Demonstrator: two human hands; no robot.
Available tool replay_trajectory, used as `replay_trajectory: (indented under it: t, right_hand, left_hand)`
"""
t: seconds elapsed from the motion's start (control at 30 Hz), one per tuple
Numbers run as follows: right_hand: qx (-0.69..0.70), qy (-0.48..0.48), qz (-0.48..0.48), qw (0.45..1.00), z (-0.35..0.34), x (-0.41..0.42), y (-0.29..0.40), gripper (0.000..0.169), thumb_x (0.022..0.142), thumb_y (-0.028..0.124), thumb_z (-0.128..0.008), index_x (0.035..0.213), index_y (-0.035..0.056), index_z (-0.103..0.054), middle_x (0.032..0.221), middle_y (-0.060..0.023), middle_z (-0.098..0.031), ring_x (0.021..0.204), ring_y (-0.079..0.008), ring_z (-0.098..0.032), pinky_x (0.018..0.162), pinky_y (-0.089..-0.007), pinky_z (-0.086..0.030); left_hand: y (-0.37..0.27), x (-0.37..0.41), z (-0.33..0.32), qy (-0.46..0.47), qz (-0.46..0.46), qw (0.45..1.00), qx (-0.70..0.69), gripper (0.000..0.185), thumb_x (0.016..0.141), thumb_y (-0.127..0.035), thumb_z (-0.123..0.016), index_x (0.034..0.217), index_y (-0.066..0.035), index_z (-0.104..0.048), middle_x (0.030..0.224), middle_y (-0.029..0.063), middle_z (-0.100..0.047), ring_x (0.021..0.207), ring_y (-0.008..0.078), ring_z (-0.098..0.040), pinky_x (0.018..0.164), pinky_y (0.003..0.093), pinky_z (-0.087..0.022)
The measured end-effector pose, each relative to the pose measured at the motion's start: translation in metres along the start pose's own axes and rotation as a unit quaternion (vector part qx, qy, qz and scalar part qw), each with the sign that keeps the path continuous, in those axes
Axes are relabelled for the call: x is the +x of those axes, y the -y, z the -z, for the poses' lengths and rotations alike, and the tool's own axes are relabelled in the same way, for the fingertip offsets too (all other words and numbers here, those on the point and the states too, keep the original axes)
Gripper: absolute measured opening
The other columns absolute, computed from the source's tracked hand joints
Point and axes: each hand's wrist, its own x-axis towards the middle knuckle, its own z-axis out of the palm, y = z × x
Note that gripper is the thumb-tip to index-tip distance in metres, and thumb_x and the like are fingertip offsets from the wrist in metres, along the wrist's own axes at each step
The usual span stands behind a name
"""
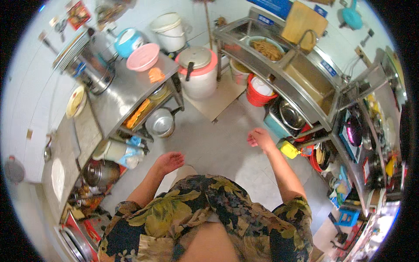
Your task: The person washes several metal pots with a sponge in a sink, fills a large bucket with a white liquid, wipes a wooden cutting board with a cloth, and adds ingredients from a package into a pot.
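Over the floor my left hand (171,162) hangs in the air, palm partly up and fingers a little apart, with nothing in it. Nearest to it is a grey metal pot (160,122) on the floor by the left table. My right hand (257,138) is raised farther forward, fingers loosely curled, also holding nothing. A teal container (276,125) and a yellow plastic jug (289,150) are close to its right. Both hands are apart from each other and touch no object.
A steel table (126,95) with a pink basin (143,57) stands left. Ahead is a large white container with a pink rim (198,82). A steel sink (311,82) and a red bucket (258,95) are at right. Shelves with pots line the left side.
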Motion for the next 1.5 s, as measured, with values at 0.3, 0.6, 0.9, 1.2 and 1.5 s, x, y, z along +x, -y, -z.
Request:
replay_trajectory:
  t: [0.3, 0.6, 0.9, 1.2, 1.5]
  right_hand:
    - [0.128, -0.124, -0.02, 0.984, 0.057, 0.051, 0.016, 0.017, 0.091, 0.017, -0.051, 0.09, 0.002, -0.059, 0.08, -0.0099, -0.065, 0.066, -0.0166, -0.061, 0.059, -0.029, -0.052]
    - [0.133, -0.229, -0.041, 0.963, 0.112, 0.093, 0.052, 0.022, 0.091, 0.021, -0.055, 0.095, -0.0009, -0.059, 0.083, -0.0105, -0.065, 0.069, -0.0169, -0.063, 0.062, -0.029, -0.053]
    - [0.196, -0.256, -0.011, 0.947, 0.216, 0.182, 0.059, 0.019, 0.09, 0.019, -0.055, 0.09, 0.0008, -0.06, 0.079, -0.0109, -0.066, 0.068, -0.0184, -0.063, 0.06, -0.03, -0.053]
    - [0.152, -0.291, 0.111, 0.938, 0.379, 0.291, 0.131, 0.037, 0.094, 0.028, -0.049, 0.068, 0.0027, -0.056, 0.057, -0.005, -0.055, 0.049, -0.0136, -0.051, 0.046, -0.0286, -0.04]
    - [0.138, -0.303, 0.09, 0.939, 0.452, 0.338, 0.17, 0.04, 0.092, 0.033, -0.055, 0.063, 0.0049, -0.057, 0.056, -0.0035, -0.055, 0.048, -0.0125, -0.049, 0.046, -0.0297, -0.041]
  left_hand:
    - [-0.144, 0.172, -0.107, 0.057, 0.036, 0.996, 0.065, 0.017, 0.088, -0.013, -0.053, 0.096, 0.001, -0.058, 0.093, 0.0135, -0.064, 0.086, 0.0271, -0.063, 0.082, 0.0429, -0.052]
    - [-0.243, 0.302, -0.231, 0.085, 0.104, 0.982, 0.133, 0.019, 0.088, -0.012, -0.051, 0.1, 0.002, -0.056, 0.097, 0.0141, -0.063, 0.087, 0.0279, -0.062, 0.083, 0.044, -0.052]
    - [-0.242, 0.414, -0.343, 0.102, 0.138, 0.976, 0.134, 0.017, 0.089, -0.012, -0.052, 0.098, 0.001, -0.057, 0.095, 0.0135, -0.064, 0.089, 0.027, -0.062, 0.086, 0.0438, -0.051]
    - [-0.253, 0.495, -0.5, 0.114, 0.075, 0.971, 0.197, 0.015, 0.089, -0.012, -0.054, 0.1, -0.002, -0.058, 0.067, 0.0013, -0.053, 0.055, 0.0146, -0.05, 0.067, 0.0361, -0.05]
    - [-0.251, 0.55, -0.633, 0.079, -0.013, 0.956, 0.283, 0.009, 0.088, -0.012, -0.057, 0.089, -0.003, -0.061, 0.061, -0.001, -0.048, 0.049, 0.0115, -0.044, 0.059, 0.033, -0.05]
